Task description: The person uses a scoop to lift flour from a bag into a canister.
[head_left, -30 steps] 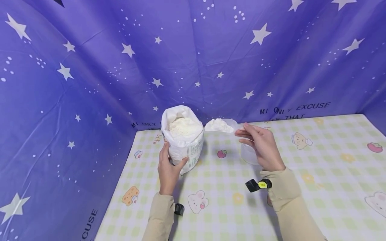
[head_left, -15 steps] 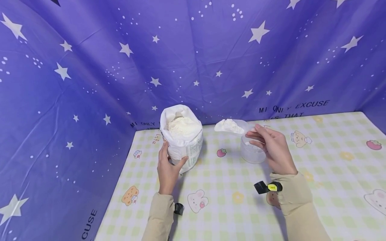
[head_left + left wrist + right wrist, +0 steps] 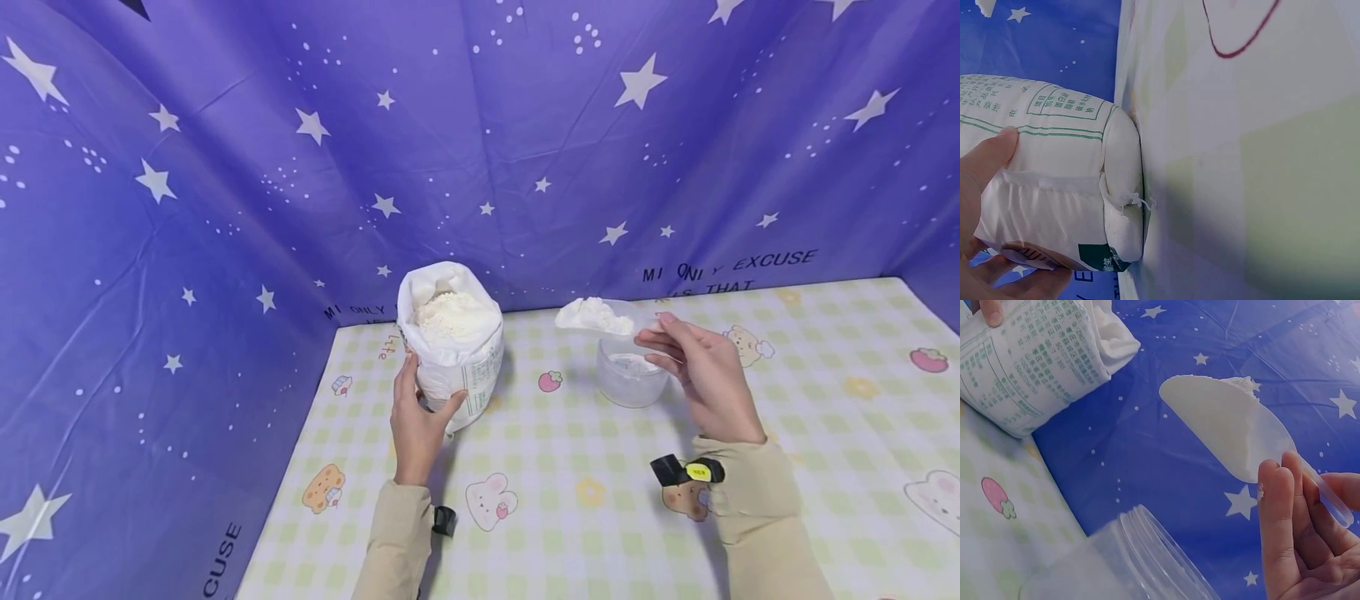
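Observation:
A white cloth flour bag (image 3: pixel 472 375) with green print stands upright on the table, its top open and heaped with white powder (image 3: pixel 453 317). My left hand (image 3: pixel 422 425) grips the bag's near left side, thumb on the printed front in the left wrist view. My right hand (image 3: pixel 708 375) pinches the handle of a clear plastic scoop (image 3: pixel 1222 428) loaded with white powder. That scoop hangs above a clear round plastic jar (image 3: pixel 630 387), overlapping its far rim in the head view. Some white powder shows inside the jar, whose mouth is open.
A checked tablecloth (image 3: pixel 570 450) with cartoon prints covers the table. Right behind the bag and jar rises a purple star-patterned curtain (image 3: pixel 450 150), which also closes off the left side. Black straps (image 3: pixel 686 471) circle the wrists.
My right hand has carried the loaded scoop rightward, away from the bag to above the jar. More of the jar shows now. The left hand and bag have stayed in place.

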Demonstrator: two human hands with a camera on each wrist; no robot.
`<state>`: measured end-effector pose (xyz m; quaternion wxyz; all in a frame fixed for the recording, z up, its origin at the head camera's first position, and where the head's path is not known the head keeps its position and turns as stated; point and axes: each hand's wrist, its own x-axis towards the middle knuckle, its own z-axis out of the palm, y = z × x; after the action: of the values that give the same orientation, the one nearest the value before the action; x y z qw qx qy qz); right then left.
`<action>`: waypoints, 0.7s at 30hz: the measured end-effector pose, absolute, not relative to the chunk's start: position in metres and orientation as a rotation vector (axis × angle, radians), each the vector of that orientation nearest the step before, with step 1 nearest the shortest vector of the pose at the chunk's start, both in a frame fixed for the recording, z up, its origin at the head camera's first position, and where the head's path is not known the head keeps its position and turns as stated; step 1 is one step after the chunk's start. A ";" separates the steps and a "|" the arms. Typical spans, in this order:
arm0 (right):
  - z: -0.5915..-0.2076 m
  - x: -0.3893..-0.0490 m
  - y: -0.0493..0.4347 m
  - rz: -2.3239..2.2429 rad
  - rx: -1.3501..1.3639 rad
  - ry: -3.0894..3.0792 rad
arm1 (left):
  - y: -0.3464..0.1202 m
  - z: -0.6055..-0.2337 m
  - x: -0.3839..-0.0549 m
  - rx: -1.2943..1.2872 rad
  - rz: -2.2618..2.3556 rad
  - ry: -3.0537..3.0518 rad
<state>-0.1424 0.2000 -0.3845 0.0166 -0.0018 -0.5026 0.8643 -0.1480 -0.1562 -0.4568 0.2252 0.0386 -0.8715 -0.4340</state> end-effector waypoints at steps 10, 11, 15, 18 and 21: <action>-0.389 -0.134 0.219 2.659 -0.012 -1.563 | -0.156 -0.457 -0.148 0.106 -1.197 -2.410; -0.390 -0.134 0.221 2.656 -0.020 -1.565 | -0.155 -0.457 -0.147 0.106 -1.199 -2.408; -0.391 -0.131 0.227 2.640 -0.034 -1.561 | -0.155 -0.457 -0.147 0.107 -1.205 -2.404; -0.391 -0.130 0.230 2.610 -0.051 -1.580 | -0.155 -0.457 -0.147 0.105 -1.208 -2.404; -0.392 -0.129 0.233 2.565 -0.085 -1.619 | -0.156 -0.457 -0.148 0.109 -1.206 -2.405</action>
<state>-0.1289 0.2329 -0.3916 0.0535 -0.0280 -0.5328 0.8441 -0.1475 -0.1558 -0.4566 0.2226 0.0394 -0.8707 -0.4368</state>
